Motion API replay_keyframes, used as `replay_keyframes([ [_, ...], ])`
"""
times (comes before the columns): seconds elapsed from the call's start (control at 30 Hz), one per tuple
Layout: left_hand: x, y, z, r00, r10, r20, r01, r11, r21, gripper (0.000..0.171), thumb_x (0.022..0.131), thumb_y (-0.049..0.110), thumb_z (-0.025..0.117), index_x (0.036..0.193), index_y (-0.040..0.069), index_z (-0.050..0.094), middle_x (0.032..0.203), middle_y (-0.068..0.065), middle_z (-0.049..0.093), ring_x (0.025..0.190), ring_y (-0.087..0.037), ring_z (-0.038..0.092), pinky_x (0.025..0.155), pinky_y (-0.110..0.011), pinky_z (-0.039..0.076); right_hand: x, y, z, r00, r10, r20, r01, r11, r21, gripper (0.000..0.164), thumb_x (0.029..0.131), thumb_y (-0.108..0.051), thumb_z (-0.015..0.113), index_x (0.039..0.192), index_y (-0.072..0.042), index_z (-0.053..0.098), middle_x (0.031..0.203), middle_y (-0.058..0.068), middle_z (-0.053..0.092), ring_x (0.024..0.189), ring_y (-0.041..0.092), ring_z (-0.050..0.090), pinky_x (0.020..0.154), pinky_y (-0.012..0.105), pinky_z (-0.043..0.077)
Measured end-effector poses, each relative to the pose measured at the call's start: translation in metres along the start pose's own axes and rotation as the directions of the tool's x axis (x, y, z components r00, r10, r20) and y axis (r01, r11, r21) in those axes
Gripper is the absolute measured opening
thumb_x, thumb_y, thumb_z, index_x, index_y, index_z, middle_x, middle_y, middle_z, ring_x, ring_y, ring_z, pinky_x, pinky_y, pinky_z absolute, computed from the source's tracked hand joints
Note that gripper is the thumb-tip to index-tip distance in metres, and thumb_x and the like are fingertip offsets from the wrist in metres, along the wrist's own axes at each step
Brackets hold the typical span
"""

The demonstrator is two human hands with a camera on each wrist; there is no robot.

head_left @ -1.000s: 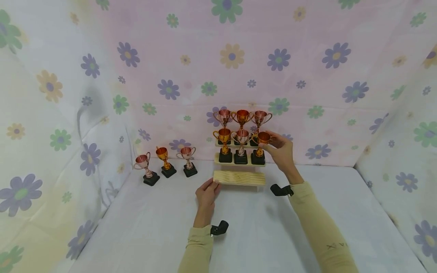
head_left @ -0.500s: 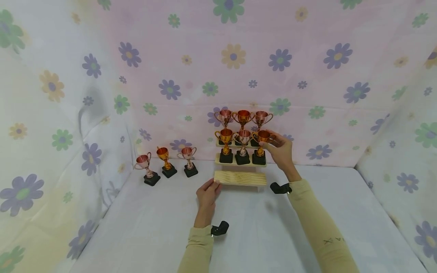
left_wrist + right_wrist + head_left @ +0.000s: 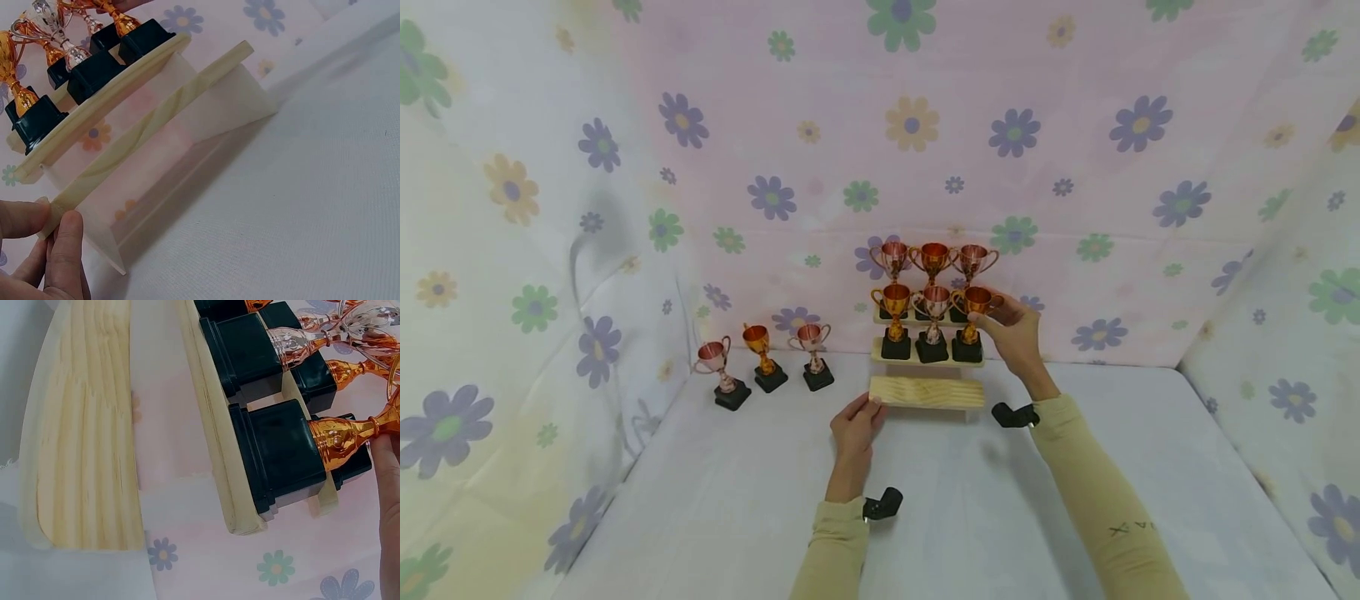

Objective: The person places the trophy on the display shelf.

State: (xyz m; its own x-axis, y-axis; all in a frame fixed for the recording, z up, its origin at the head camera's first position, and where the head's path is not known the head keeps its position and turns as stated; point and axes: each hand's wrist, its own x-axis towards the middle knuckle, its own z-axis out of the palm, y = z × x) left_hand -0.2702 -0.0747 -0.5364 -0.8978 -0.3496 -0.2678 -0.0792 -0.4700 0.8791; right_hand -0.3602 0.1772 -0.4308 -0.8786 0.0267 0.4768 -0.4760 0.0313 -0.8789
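My right hand (image 3: 1017, 335) holds a small gold trophy (image 3: 967, 346) by its cup and stem. The trophy's black base (image 3: 284, 447) sits at the right end of the middle step of a three-step wooden display stand (image 3: 927, 392). Beside it on that step are a rose-silver trophy (image 3: 933, 347) and another gold trophy (image 3: 896, 343). My left hand (image 3: 854, 427) pinches the left end of the lowest step (image 3: 144, 134) between thumb and fingers; that step bears nothing. On the top step stand a gold trophy (image 3: 934, 254) and two rose-silver ones, their bases partly hidden.
Left of the stand, two rose-silver trophies (image 3: 712, 357) (image 3: 814, 337) and a gold trophy (image 3: 758, 337) stand on the white-covered table (image 3: 955, 517). Flower-print cloth (image 3: 820, 133) hangs behind and at both sides. Pale translucent supports (image 3: 231, 103) hold up the steps.
The middle rose-silver trophy has turned slightly and shifted a little right on its step. Both hands keep nearly the same places and holds.
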Motion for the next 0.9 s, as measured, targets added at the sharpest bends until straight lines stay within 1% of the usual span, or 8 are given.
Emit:
replay_keyframes([
  [0.33,0.000,-0.002,-0.001,1.000,0.011,0.003,-0.011,1.000,-0.018,0.037,0.094,-0.008,0.065,0.129,-0.015,0.059,0.114,-0.024,0.066,0.089,-0.015,0.070,0.086,-0.028,0.062,-0.009,0.009,0.007,0.993,-0.026,-0.111,0.033,0.998,0.060,0.028,0.084,0.000,0.081,0.109,0.007,0.069,0.098,-0.010,0.073,0.096,0.009,0.069,0.089,0.019,0.057],
  [0.43,0.000,-0.003,0.000,1.000,0.031,0.001,-0.031,0.999,-0.026,0.037,0.093,-0.009,0.066,0.128,-0.017,0.059,0.108,-0.019,0.067,0.086,-0.014,0.069,0.083,-0.026,0.063,-0.014,0.015,0.008,0.991,-0.010,-0.132,0.024,0.994,0.104,0.033,0.085,0.002,0.080,0.115,0.006,0.069,0.102,-0.008,0.073,0.099,0.008,0.069,0.091,0.019,0.057],
  [0.53,0.000,-0.004,-0.001,0.998,0.065,-0.006,-0.065,0.998,0.001,0.035,0.092,-0.008,0.068,0.125,-0.016,0.061,0.102,-0.017,0.065,0.083,-0.014,0.068,0.079,-0.024,0.063,-0.023,0.019,0.005,0.991,0.017,-0.136,0.002,0.990,0.139,0.041,0.086,0.005,0.077,0.126,0.009,0.065,0.115,0.005,0.073,0.105,0.011,0.069,0.093,0.022,0.058],
  [0.6,0.000,-0.004,-0.002,0.994,0.109,-0.009,-0.109,0.992,0.059,0.032,0.092,-0.005,0.069,0.122,-0.014,0.064,0.100,-0.016,0.064,0.082,-0.014,0.066,0.076,-0.023,0.063,-0.030,0.020,0.002,0.991,0.027,-0.134,-0.012,0.994,0.105,0.044,0.087,0.006,0.076,0.129,0.010,0.063,0.122,0.017,0.070,0.108,0.016,0.069,0.094,0.022,0.058],
  [0.67,0.000,-0.004,-0.003,0.983,0.184,-0.007,-0.180,0.968,0.177,0.028,0.091,-0.001,0.071,0.117,-0.010,0.068,0.098,-0.018,0.065,0.080,-0.015,0.065,0.071,-0.020,0.062,-0.039,0.023,-0.002,0.990,0.026,-0.139,-0.022,0.999,0.029,0.043,0.089,0.006,0.074,0.129,0.011,0.062,0.126,0.027,0.066,0.110,0.023,0.068,0.094,0.021,0.057],
  [0.8,-0.001,0.002,-0.011,0.940,0.339,0.033,-0.325,0.864,0.384,0.026,0.089,0.004,0.076,0.112,-0.007,0.072,0.099,-0.020,0.073,0.079,-0.016,0.066,0.066,-0.016,0.057,-0.059,0.028,-0.009,0.981,0.059,-0.182,-0.087,0.985,-0.147,0.037,0.090,0.004,0.073,0.126,0.010,0.065,0.124,0.031,0.065,0.110,0.035,0.065,0.090,0.014,0.056],
  [0.83,-0.001,0.005,-0.014,0.933,0.356,0.047,-0.344,0.848,0.403,0.027,0.088,0.004,0.076,0.112,-0.008,0.071,0.099,-0.022,0.073,0.079,-0.016,0.067,0.067,-0.017,0.057,-0.065,0.030,-0.010,0.976,0.092,-0.196,-0.126,0.977,-0.174,0.037,0.090,0.003,0.073,0.125,0.010,0.065,0.124,0.030,0.066,0.110,0.035,0.065,0.088,0.012,0.055],
  [0.9,0.000,0.013,-0.024,0.936,0.345,0.075,-0.345,0.849,0.401,0.029,0.090,0.005,0.075,0.114,-0.009,0.070,0.100,-0.021,0.073,0.079,-0.015,0.069,0.068,-0.018,0.058,-0.078,0.033,-0.010,0.958,0.188,-0.218,-0.232,0.953,-0.197,0.039,0.091,0.000,0.073,0.127,0.009,0.064,0.124,0.028,0.066,0.109,0.035,0.063,0.082,0.008,0.054],
])
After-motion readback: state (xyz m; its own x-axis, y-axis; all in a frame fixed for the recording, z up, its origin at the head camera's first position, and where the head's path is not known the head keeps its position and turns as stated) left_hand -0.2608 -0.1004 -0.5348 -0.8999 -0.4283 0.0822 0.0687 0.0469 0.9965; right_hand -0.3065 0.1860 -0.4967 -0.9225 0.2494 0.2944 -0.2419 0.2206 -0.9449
